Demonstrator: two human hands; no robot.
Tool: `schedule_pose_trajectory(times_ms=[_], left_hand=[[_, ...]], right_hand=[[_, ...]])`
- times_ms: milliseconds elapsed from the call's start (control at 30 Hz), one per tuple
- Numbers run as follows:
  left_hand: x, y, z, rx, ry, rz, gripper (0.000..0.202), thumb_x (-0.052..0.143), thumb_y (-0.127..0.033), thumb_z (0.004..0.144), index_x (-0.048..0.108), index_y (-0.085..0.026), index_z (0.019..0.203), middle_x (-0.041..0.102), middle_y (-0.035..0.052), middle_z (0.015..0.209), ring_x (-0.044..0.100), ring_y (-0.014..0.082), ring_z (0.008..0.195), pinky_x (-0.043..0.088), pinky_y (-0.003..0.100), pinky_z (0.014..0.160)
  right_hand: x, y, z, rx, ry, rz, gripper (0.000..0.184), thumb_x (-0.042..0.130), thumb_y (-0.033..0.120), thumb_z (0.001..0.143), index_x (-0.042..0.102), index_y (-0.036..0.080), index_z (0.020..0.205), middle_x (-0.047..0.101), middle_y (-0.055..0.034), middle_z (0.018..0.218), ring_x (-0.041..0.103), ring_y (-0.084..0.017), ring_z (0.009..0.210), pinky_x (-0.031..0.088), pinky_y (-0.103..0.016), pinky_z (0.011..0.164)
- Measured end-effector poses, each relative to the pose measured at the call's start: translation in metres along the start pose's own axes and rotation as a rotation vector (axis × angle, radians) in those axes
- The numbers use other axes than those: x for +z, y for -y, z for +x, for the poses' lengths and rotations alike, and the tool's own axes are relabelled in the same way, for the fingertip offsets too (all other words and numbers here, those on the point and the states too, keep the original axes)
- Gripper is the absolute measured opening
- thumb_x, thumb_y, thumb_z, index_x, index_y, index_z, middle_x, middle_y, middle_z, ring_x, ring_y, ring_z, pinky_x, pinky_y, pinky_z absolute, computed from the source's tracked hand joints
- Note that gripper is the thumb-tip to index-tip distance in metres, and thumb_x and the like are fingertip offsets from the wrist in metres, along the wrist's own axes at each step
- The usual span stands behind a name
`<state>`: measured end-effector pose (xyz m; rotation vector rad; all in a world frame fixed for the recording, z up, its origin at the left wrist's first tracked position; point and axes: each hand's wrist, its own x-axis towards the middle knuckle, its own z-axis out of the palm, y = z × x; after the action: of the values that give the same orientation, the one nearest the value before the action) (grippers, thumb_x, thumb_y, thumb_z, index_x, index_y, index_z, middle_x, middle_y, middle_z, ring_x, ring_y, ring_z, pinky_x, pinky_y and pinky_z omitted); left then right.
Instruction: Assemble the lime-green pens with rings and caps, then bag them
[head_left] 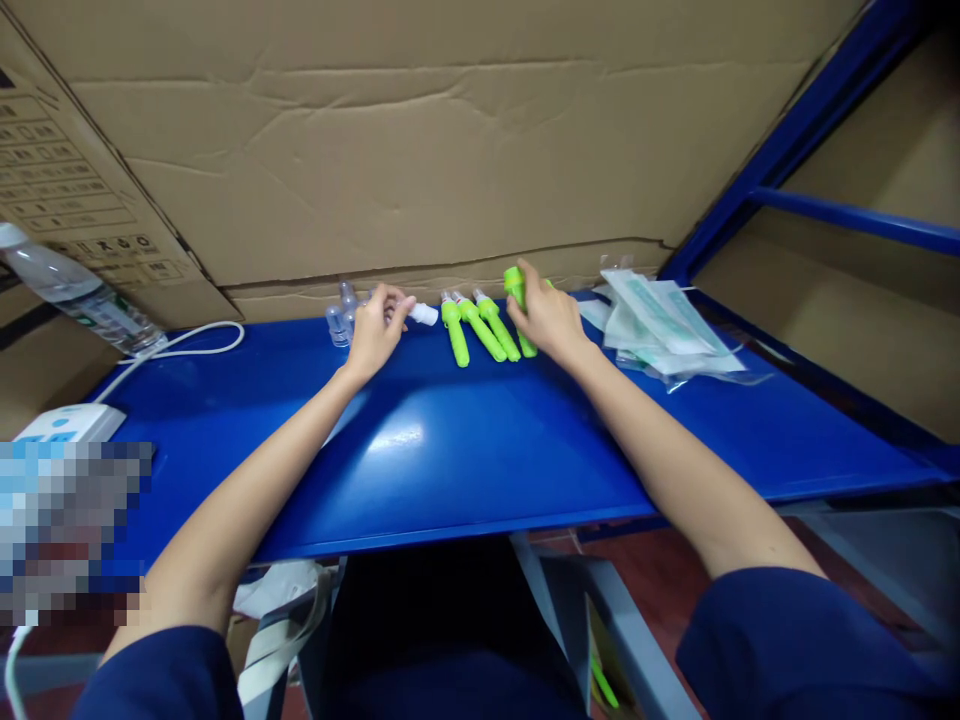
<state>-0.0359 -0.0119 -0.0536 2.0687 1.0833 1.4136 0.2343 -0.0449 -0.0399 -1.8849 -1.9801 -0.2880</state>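
My right hand point(547, 318) is closed round a bright green plastic tube point(516, 285) at the back of the blue metal shelf point(465, 450). Three more green tubes point(480, 328) with white tips lie side by side just left of it. My left hand point(376, 325) rests on the shelf with its fingers curled over a small white capped piece point(424, 314). Small clear vials point(341, 315) stand just left of that hand.
A stack of sealed clear and white pouches point(664, 325) lies at the back right. A cardboard wall point(450, 150) backs the shelf. A water bottle point(71, 290), a white cable point(180, 350) and a white device point(64, 425) sit at the left. Blue frame rails point(855, 215) rise on the right.
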Motion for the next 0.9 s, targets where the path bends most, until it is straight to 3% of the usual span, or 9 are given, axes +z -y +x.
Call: schedule_pose_trajectory(times_ms=[67, 167, 300, 400, 633, 900], left_hand=[[-0.002, 0.004, -0.008, -0.137, -0.033, -0.203, 0.025, 0.058, -0.045, 0.098, 0.052, -0.022, 0.092, 0.067, -0.0005, 0.068, 0.063, 0.0112, 0.060, 0.045, 0.022, 0.060], [-0.006, 0.009, -0.021, -0.290, -0.110, -0.381, 0.031, 0.062, -0.049, 0.096, 0.049, -0.022, 0.091, 0.067, -0.0020, 0.064, 0.066, 0.0106, 0.060, 0.044, 0.021, 0.058], [-0.011, 0.009, -0.031, -0.341, -0.154, -0.437, 0.036, 0.066, -0.054, 0.092, 0.050, -0.021, 0.093, 0.068, -0.0012, 0.066, 0.068, 0.0115, 0.064, 0.047, 0.023, 0.063], [-0.011, 0.005, -0.032, -0.320, -0.140, -0.442, 0.036, 0.067, -0.053, 0.092, 0.051, -0.021, 0.093, 0.068, -0.0006, 0.069, 0.070, 0.0127, 0.069, 0.048, 0.023, 0.064], [-0.011, -0.001, -0.033, -0.284, -0.098, -0.442, 0.031, 0.069, -0.047, 0.092, 0.051, -0.020, 0.094, 0.068, -0.0019, 0.066, 0.070, 0.0111, 0.066, 0.048, 0.021, 0.062], [-0.013, -0.003, -0.042, -0.187, 0.089, -0.273, 0.015, 0.066, -0.032, 0.094, 0.064, -0.017, 0.096, 0.071, 0.0013, 0.079, 0.068, 0.0109, 0.067, 0.049, 0.021, 0.065]], right_hand=[[-0.006, 0.013, -0.005, -0.101, -0.036, 0.044, 0.065, 0.037, 0.035, 0.101, 0.027, 0.010, 0.160, 0.062, -0.0223, 0.136, 0.064, -0.038, 0.113, 0.053, -0.047, 0.090], [-0.006, 0.034, -0.014, -0.317, -0.020, 0.086, 0.061, 0.034, 0.034, 0.103, 0.029, 0.020, 0.162, 0.063, -0.0166, 0.134, 0.064, -0.034, 0.113, 0.053, -0.043, 0.091], [0.004, 0.051, -0.024, -0.533, -0.020, 0.128, 0.058, 0.034, 0.031, 0.105, 0.031, 0.018, 0.161, 0.065, -0.0159, 0.129, 0.063, -0.031, 0.115, 0.050, -0.045, 0.098], [0.011, 0.055, -0.026, -0.568, -0.031, 0.123, 0.060, 0.036, 0.034, 0.105, 0.032, 0.010, 0.160, 0.067, -0.0189, 0.124, 0.063, -0.032, 0.112, 0.049, -0.045, 0.099], [0.012, 0.053, -0.026, -0.578, -0.084, 0.118, 0.059, 0.030, 0.038, 0.106, 0.037, 0.008, 0.157, 0.068, -0.0200, 0.120, 0.064, -0.032, 0.106, 0.051, -0.045, 0.096], [0.014, 0.050, -0.026, -0.646, -0.077, 0.137, 0.058, 0.033, 0.039, 0.106, 0.044, 0.006, 0.153, 0.065, -0.0216, 0.131, 0.063, -0.033, 0.113, 0.049, -0.047, 0.101]])
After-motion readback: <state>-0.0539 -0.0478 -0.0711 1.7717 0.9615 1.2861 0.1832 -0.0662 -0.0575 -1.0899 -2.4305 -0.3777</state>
